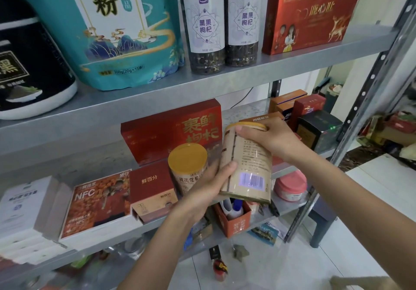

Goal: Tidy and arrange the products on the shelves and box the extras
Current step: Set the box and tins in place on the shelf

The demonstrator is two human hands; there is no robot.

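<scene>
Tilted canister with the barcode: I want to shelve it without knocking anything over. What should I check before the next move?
1. Grip of right hand on tilted canister: ok, fingers curl over its top.
2. Support from left hand lower down: ok, thumb lies across its front.
3. Its lid seated: ok.
4. Second canister steady: cannot tell, the left hand hides its base.
5. Shelf spot just under the tilted canister: not ok, an orange box stands there.

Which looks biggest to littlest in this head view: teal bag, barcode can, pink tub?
1. teal bag
2. barcode can, though it's nearer the camera, which may flatter it
3. pink tub
</scene>
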